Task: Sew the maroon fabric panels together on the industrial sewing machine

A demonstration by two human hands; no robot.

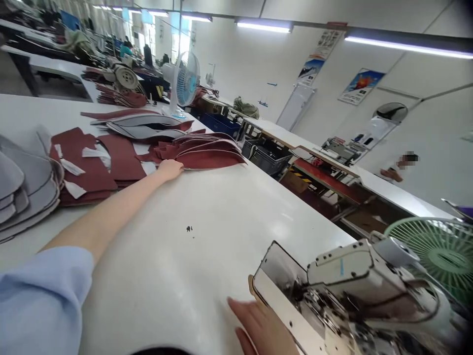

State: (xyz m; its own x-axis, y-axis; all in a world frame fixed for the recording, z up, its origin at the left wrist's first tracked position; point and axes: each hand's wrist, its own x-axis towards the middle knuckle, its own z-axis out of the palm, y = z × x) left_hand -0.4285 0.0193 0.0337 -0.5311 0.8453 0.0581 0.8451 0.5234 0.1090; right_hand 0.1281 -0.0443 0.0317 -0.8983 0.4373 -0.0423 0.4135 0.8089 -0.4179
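Observation:
My left hand (170, 170) reaches far across the white table to a stack of dark red cut pieces with pale backing (212, 157). Its fingers are closed at the near left edge of the stack, and the fingertips are partly hidden. My right hand (264, 328) is low in the view, beside the sewing machine (343, 276), with its fingers apart and nothing in them. Left of the stack lie more dark red pieces with white patches (121, 160). Grey-backed curved pieces (29, 177) are piled at the far left.
A white and blue fan (186, 81) stands at the table's far end. At the right is a green fan (443, 256) behind the machine. Small black bits (189, 229) lie on the white table (207, 266). Across the aisle are a dark crate (271, 158), another workbench and a person (393, 172).

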